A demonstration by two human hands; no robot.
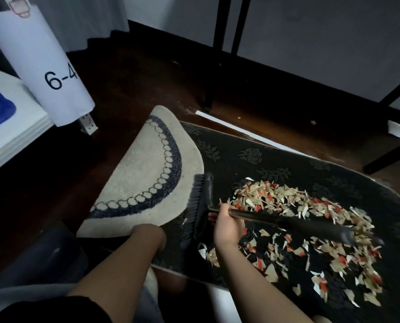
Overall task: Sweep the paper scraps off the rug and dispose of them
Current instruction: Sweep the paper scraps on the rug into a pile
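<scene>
Right hand (227, 226) grips brush (200, 206) handle; left hand (151, 231) holds folded cream rug (138, 173); scraps (311, 234) at 3 o'clock on dark rug (276, 159).

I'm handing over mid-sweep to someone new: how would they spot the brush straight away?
Find the dark floral rug strewn with paper scraps. At its left edge, beside the folded cream mat, the black brush has its bristled head on the rug, its long handle running right over the scraps in the right hand. It is the only solid black tool there.
</scene>
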